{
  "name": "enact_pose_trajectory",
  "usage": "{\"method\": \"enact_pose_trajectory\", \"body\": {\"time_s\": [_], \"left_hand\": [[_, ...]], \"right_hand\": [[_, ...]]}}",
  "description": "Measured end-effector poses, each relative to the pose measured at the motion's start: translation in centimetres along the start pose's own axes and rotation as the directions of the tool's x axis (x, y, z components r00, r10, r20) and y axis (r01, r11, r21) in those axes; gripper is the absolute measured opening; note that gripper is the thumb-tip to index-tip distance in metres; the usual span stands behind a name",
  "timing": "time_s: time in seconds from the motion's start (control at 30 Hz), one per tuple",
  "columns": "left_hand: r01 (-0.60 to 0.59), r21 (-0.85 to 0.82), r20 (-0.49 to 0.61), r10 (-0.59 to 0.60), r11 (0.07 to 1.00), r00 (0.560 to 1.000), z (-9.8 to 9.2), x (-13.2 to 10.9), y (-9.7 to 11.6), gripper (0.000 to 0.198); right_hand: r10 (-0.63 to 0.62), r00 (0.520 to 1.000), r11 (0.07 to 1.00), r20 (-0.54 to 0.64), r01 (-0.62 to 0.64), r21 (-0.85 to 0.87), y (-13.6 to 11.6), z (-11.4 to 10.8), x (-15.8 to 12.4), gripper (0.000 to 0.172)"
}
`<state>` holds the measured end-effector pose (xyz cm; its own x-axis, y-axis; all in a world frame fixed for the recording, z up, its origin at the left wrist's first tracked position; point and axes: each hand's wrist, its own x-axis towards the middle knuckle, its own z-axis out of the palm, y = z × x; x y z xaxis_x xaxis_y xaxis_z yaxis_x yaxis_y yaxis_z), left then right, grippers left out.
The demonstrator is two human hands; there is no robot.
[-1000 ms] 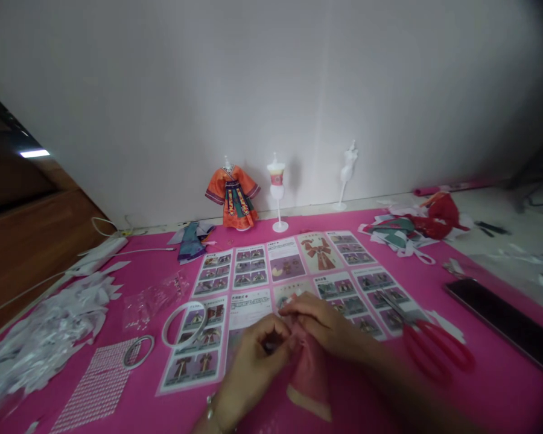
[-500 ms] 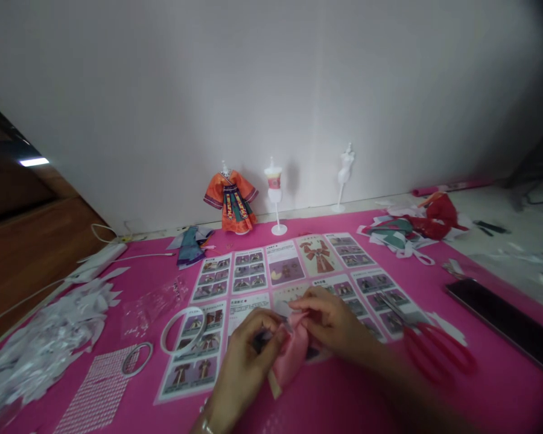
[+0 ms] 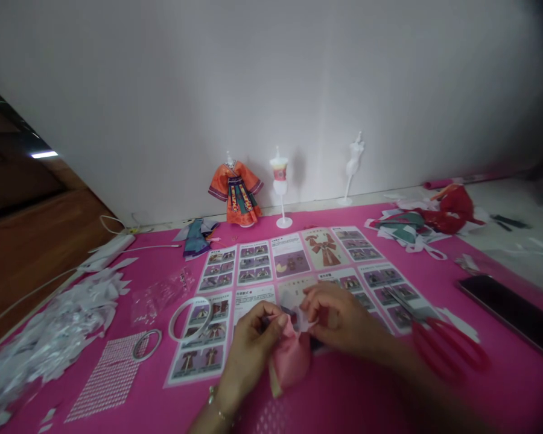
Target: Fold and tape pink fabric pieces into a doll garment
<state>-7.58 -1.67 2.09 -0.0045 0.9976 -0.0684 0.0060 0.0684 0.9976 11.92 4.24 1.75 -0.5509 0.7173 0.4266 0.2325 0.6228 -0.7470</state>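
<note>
A piece of pink fabric (image 3: 293, 360) with a pale strip along its lower left edge hangs between my two hands. My left hand (image 3: 259, 337) pinches its upper left side between thumb and fingers. On the other side my right hand (image 3: 332, 316) is closed at the fabric's upper right, where a whitish, translucent bit shows by the fingertips. Below them lies a printed instruction sheet (image 3: 256, 286) with rows of small photos. Red-handled scissors (image 3: 450, 343) rest to the right of my right hand, their blades over the sheet.
Two tape rolls (image 3: 190, 319) (image 3: 146, 345) and a sheet of small gems (image 3: 106, 377) lie left, beside a heap of white scraps (image 3: 58, 337). A doll dress (image 3: 238, 193) and white mannequins (image 3: 280, 187) (image 3: 353, 166) stand behind. At right are fabric scraps (image 3: 407, 226) and a black phone (image 3: 511, 313).
My hands have spread slightly apart at the fabric's top, and the pink piece now hangs wider and more open. The whole view has shifted a little.
</note>
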Motion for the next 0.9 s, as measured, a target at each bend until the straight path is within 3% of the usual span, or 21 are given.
{"method": "enact_pose_trajectory", "body": {"time_s": [0.1, 0.2, 0.3, 0.43, 0.6, 0.9], "left_hand": [[0.0, -0.014, 0.001, 0.0, 1.0, 1.0, 0.0, 0.0, 0.3, 0.032], [-0.012, -0.017, 0.003, 0.012, 1.0, 1.0, 0.1, -0.2, 0.6, 0.031], [-0.014, -0.027, -0.002, 0.014, 1.0, 1.0, 0.2, -0.3, 0.6, 0.029], [0.028, -0.038, -0.019, -0.029, 0.999, 0.999, 0.2, -0.3, 0.3, 0.032], [0.133, -0.08, 0.051, -0.129, 0.988, 0.99, 0.1, -0.1, 0.4, 0.033], [0.284, -0.109, 0.049, -0.28, 0.953, 0.959, 0.2, 0.1, 0.9, 0.027]], "right_hand": [[0.111, 0.991, 0.994, 0.07, -0.112, 0.016, -0.4, -0.2, 0.0, 0.009], [0.278, 0.948, 0.948, 0.153, -0.297, 0.117, -0.9, -0.3, -0.1, 0.003], [0.354, 0.909, 0.894, 0.221, -0.398, 0.206, -1.2, -0.5, 0.0, 0.014], [0.362, 0.891, 0.858, 0.272, -0.433, 0.275, -1.1, -0.6, 0.0, 0.023], [0.401, 0.875, 0.828, 0.271, -0.473, 0.301, -0.8, -0.2, 0.1, 0.023], [0.387, 0.903, 0.862, 0.184, -0.426, 0.276, -0.2, 1.0, -0.3, 0.015]]}}
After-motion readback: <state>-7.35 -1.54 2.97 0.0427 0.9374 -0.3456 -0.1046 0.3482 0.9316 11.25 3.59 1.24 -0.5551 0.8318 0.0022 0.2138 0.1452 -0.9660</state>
